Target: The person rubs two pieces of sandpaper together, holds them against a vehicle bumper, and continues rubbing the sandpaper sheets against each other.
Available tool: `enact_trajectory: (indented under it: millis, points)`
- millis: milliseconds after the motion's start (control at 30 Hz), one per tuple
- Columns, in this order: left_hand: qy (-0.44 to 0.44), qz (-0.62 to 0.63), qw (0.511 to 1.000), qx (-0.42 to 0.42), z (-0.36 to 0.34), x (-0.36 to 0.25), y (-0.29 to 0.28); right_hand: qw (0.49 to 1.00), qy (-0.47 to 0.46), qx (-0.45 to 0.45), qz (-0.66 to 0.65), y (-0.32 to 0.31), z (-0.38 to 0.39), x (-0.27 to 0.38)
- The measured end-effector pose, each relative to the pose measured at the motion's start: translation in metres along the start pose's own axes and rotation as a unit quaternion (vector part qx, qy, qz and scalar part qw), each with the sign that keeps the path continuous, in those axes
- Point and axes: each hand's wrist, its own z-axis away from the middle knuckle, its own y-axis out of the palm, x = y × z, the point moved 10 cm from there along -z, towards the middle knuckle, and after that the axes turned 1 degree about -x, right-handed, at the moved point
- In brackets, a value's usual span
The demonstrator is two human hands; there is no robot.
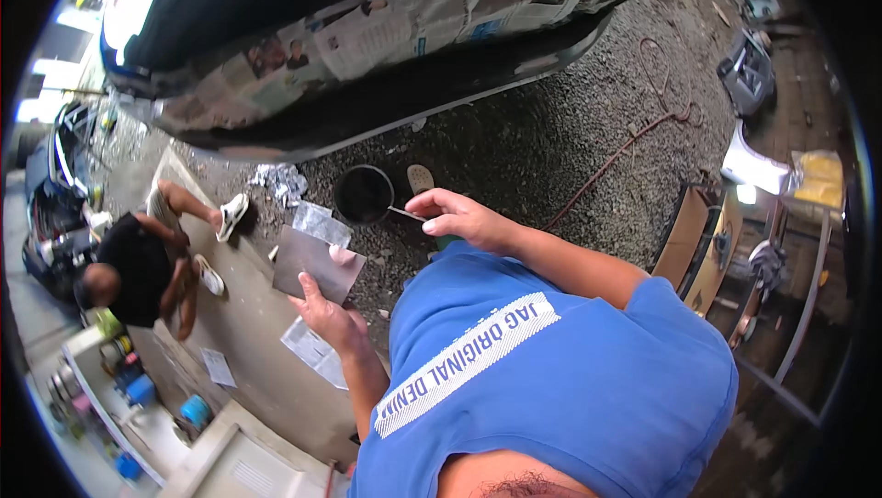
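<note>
My left hand [329, 316] grips a flat grey-brown plate [299, 259] by its near edge, thumb on top. A smooth pinkish lump of paste [344, 256] sits toward the plate's right side. Between the thumb and fingers of my right hand [464, 222] is a thin stick-like tool [407, 214], pointing left. Its tip meets the rim of a round black bucket [391, 187] in the picture; whether they touch, I cannot tell. The bucket's inside looks dark, its contents unclear. A pale clog [420, 178] shows just beyond my right hand.
Ahead stands a dark car body [367, 117] masked with newspaper [367, 39]. At left a person in black [138, 268] sits on the concrete edge. Crumpled plastic [278, 183] and paper sheets [317, 351] lie about. A reddish hose [606, 163] crosses the gravel; car panels [753, 163] stand right.
</note>
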Motion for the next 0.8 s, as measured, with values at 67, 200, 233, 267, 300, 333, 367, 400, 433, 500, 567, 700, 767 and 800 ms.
enact_trajectory:
  millis: [67, 200, 233, 267, 300, 333, 367, 400, 433, 500, 567, 700, 767, 800]
  points:
    - [-0.011, 0.000, 0.999, -0.050, 0.025, 0.012, -0.032, 0.999, 0.031, 0.001, -0.014, 0.001, 0.019, -0.021]
    - [-0.027, 0.070, 0.996, -0.054, 0.063, 0.019, -0.061, 0.988, 0.096, -0.011, -0.118, 0.011, 0.051, -0.044]
    - [-0.029, 0.054, 0.997, -0.049, 0.072, 0.015, -0.061, 0.985, 0.092, -0.003, -0.148, 0.011, 0.056, -0.046]
    - [-0.014, 0.041, 0.998, -0.036, 0.077, 0.008, -0.061, 0.980, 0.088, 0.009, -0.179, 0.014, 0.059, -0.047]
    - [0.000, 0.027, 0.999, -0.024, 0.080, 0.002, -0.061, 0.977, 0.078, 0.015, -0.198, 0.016, 0.063, -0.044]
    - [0.014, 0.012, 1.000, -0.011, 0.082, -0.003, -0.062, 0.971, 0.074, 0.023, -0.227, 0.019, 0.065, -0.042]
    - [0.028, 0.044, 0.998, -0.019, 0.084, -0.006, -0.066, 0.965, 0.076, 0.023, -0.251, 0.022, 0.067, -0.044]
    - [0.027, 0.049, 0.998, -0.031, 0.084, -0.005, -0.075, 0.958, 0.078, 0.022, -0.276, 0.026, 0.067, -0.044]
    - [0.026, 0.053, 0.997, -0.045, 0.086, -0.005, -0.086, 0.948, 0.089, 0.015, -0.305, 0.037, 0.069, -0.038]
    - [0.020, 0.081, 0.995, -0.063, 0.092, -0.010, -0.091, 0.939, 0.084, 0.037, -0.331, 0.053, 0.074, -0.026]
    - [0.020, 0.085, 0.994, -0.066, 0.093, -0.012, -0.093, 0.975, 0.028, 0.057, -0.215, 0.056, 0.070, -0.006]
    - [0.054, 0.035, 0.998, -0.002, 0.100, -0.042, -0.070, 0.873, -0.280, 0.106, 0.386, 0.111, 0.060, 0.054]
    - [0.069, 0.001, 0.997, 0.035, 0.101, -0.049, -0.061, 0.716, -0.404, 0.086, 0.563, 0.146, 0.059, 0.065]
    - [0.072, -0.010, 0.996, 0.051, 0.102, -0.048, -0.057, 0.618, -0.454, 0.069, 0.638, 0.161, 0.062, 0.066]
